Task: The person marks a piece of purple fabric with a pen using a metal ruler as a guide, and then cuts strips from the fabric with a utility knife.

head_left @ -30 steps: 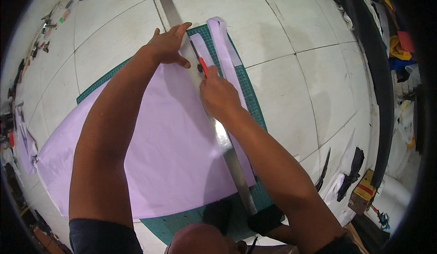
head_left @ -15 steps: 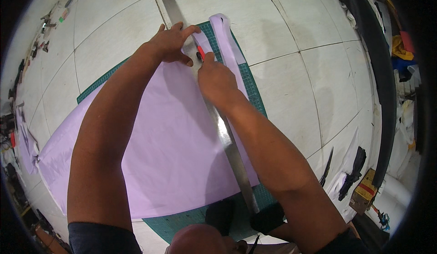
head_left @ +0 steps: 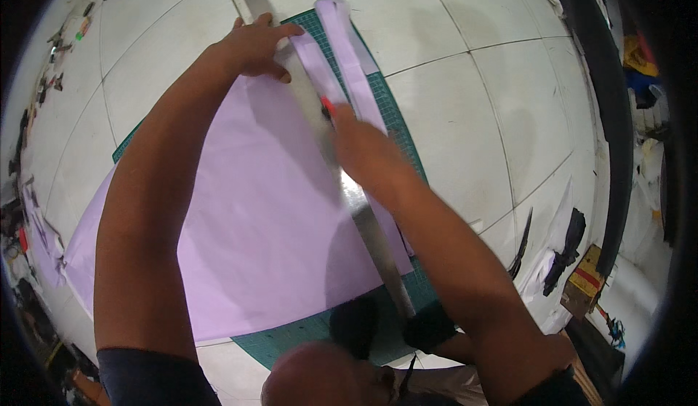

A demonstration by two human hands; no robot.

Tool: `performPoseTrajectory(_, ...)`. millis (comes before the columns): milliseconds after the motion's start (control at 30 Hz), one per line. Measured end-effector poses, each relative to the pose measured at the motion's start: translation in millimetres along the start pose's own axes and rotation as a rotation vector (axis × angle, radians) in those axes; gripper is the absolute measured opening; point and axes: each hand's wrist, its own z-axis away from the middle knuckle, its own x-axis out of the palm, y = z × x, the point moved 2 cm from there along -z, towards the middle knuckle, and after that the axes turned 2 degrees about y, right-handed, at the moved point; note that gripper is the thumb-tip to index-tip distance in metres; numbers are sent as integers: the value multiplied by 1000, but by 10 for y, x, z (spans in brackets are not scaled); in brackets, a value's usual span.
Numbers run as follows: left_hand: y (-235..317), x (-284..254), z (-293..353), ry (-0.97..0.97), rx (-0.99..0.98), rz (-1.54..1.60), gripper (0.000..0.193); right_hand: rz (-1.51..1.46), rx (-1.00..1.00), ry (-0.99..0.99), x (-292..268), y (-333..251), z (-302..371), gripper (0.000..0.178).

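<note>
A large lavender cloth sheet (head_left: 262, 209) lies over a green cutting mat (head_left: 291, 340). Across it runs a long metal ruler (head_left: 374, 242), slanting from the far left to the near right. My left hand (head_left: 251, 49) presses on the ruler's far part, fingers spread, thumb apart. In my right hand (head_left: 367, 151) is a small red cutter (head_left: 328, 105), held against the ruler's right edge; its blade cannot be made out. Right of the ruler, a narrow lavender strip (head_left: 349, 60) rests folded on the mat.
White floor tiles (head_left: 465, 115) surround the mat. Along the right stands a long black roll (head_left: 609, 115), with a yellow and brown box (head_left: 584, 282) at its near end. Black-handled scissors (head_left: 523, 246) lie nearby. Small tools (head_left: 54, 82) line the left side.
My right hand has drawn the cutter toward me along the ruler, widening the gap from my left hand. The left hand stays on the ruler. The whole view has shifted slightly.
</note>
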Motion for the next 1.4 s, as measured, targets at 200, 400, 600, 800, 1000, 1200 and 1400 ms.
performPoseTrajectory(200,33,69,-46,-4,-26,-141,94,13,188,-139,399,688,1241,24)
performPoseTrajectory(400,-7,171,-34,92,27,-110,94,45,501,-438,640,1144,2574,22)
performPoseTrajectory(600,-67,127,-43,93,22,-76,95,142,579,-541,686,1452,3338,23)
performPoseTrajectory(800,-146,192,-77,74,32,45,97,160,614,-493,253,1225,3193,28)
performPoseTrajectory(1000,-94,94,55,136,-109,63,124,-6,222,-46,-138,874,1891,24)
performPoseTrajectory(1200,-39,54,116,118,-139,196,131,-75,-78,133,-41,53,197,24)
performPoseTrajectory(1400,-29,53,126,118,-157,205,133,-73,-105,190,80,-395,-513,26)
